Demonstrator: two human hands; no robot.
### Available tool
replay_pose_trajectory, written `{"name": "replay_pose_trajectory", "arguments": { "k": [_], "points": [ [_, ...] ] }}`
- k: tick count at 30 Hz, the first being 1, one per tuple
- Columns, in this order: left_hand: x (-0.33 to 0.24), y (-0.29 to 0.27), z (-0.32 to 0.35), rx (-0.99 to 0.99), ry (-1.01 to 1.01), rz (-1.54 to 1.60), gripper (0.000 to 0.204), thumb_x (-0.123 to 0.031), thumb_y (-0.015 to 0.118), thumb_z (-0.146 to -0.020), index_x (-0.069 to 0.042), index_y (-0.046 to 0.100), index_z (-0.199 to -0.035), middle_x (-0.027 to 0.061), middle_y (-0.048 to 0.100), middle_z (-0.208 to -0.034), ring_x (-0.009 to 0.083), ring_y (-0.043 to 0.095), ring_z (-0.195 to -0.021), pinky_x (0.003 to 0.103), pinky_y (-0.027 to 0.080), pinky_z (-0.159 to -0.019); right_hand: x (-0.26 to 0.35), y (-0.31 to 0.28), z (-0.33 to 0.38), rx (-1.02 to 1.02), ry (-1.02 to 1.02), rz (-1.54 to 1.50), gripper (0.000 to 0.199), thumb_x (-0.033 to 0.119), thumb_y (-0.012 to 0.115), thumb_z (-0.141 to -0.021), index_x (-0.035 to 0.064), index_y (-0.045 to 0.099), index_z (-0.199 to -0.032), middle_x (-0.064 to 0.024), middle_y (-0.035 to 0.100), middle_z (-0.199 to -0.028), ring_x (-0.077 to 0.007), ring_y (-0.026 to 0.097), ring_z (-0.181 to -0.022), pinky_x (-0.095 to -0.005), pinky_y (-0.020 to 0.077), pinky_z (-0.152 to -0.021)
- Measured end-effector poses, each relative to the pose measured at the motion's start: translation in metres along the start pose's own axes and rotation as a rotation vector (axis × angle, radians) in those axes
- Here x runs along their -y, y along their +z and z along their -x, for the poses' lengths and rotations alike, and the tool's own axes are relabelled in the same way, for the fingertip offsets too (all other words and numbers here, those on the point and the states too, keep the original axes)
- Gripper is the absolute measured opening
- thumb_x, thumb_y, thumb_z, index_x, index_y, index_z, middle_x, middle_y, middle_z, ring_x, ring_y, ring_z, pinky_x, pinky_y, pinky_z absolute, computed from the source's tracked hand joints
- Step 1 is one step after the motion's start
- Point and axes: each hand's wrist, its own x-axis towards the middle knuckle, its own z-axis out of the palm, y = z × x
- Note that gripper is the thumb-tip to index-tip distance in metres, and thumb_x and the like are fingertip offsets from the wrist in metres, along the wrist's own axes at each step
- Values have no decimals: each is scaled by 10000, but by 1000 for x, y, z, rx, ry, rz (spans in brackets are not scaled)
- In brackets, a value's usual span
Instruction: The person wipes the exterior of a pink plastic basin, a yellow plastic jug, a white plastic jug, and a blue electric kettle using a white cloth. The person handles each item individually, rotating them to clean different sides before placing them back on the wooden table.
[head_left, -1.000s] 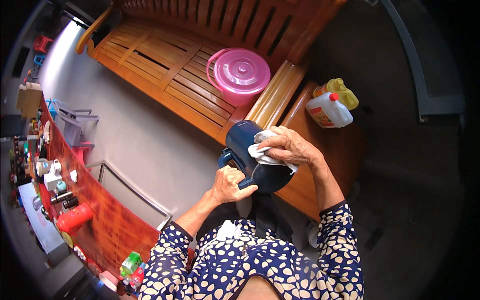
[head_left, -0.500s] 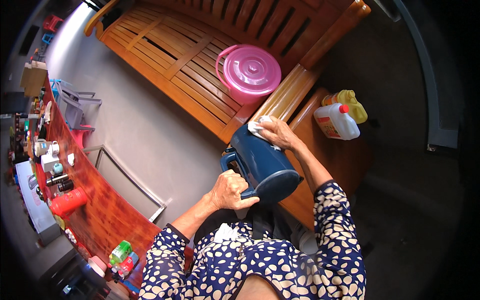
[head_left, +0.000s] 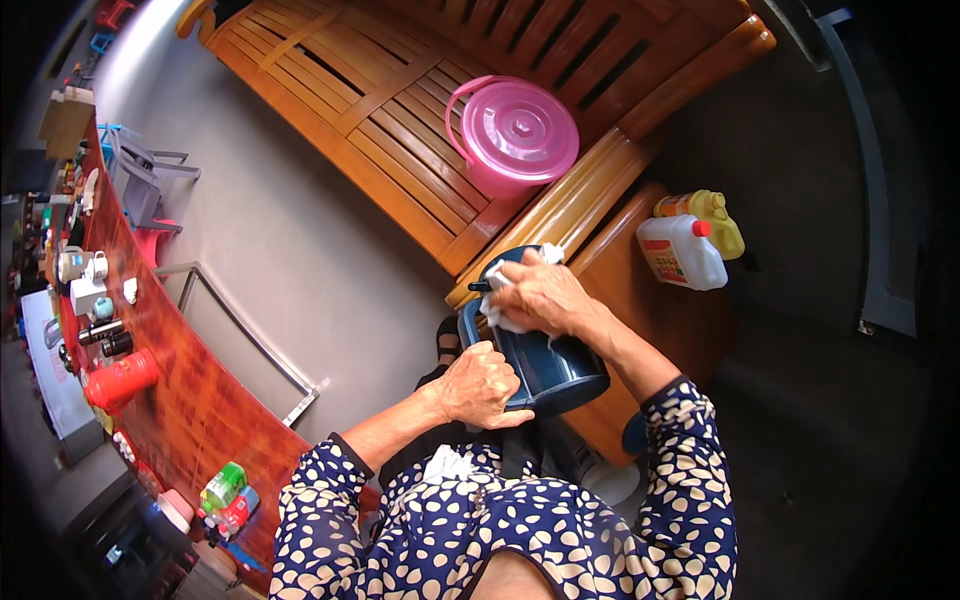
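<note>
A dark blue thermos jug [head_left: 552, 372] lies tilted in front of my body, one end turned toward me and the other pointing away. My left hand [head_left: 482, 386] is closed round its handle [head_left: 468, 322], thumb stretched along the near end. Over the jug's far part, my right hand [head_left: 552, 298] presses a crumpled white cloth [head_left: 496, 312] against the surface close to the handle's far end. That hand covers part of the jug, and its fingertips are partly lost in the cloth. Another crumpled white piece [head_left: 447, 464] rests on my lap.
Ahead stands a wooden slatted bench [head_left: 400, 150] bearing a pink lidded bucket [head_left: 520, 130]. Right of it, a white jug with a red cap [head_left: 682, 252] and a yellow jug [head_left: 725, 225] sit on a wooden surface. A reddish table [head_left: 210, 390] with a red flask [head_left: 122, 378] curves along my left.
My right hand and the cloth have slid left and nearer me over the jug, toward its handle. The jug's angle has shifted a little. My left hand keeps its grip.
</note>
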Motion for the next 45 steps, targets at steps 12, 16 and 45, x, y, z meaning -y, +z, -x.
{"name": "replay_pose_trajectory", "arguments": {
  "k": [12,16,45],
  "points": [
    [2,-6,0,45,-27,-18,505,-472,725,-694,-79,511,-461,56,499,-471,227,513,-480,352,380,-552,-75,36,15,-251,643,-426,374,336,558,-885,158,640,-1204,-226,547,-1034,-423,543,-1028,-464,440,-899],
    [3,-10,1,11,-41,-25,500,-455,736,-695,-80,504,-460,58,487,-467,232,503,-473,348,386,-563,-49,32,55,-214,582,-457,402,327,562,-888,183,609,-1260,-253,470,-1170,-398,493,-1134,-445,394,-988],
    [38,-14,43,-50,-146,157,418,-322,791,-636,-67,472,-548,72,455,-520,254,464,-470,349,375,-535,-68,107,45,-644,617,-1031,331,215,611,-902,66,640,-1196,-140,557,-1207,-263,530,-1152,-335,396,-1001]
  ]
}}
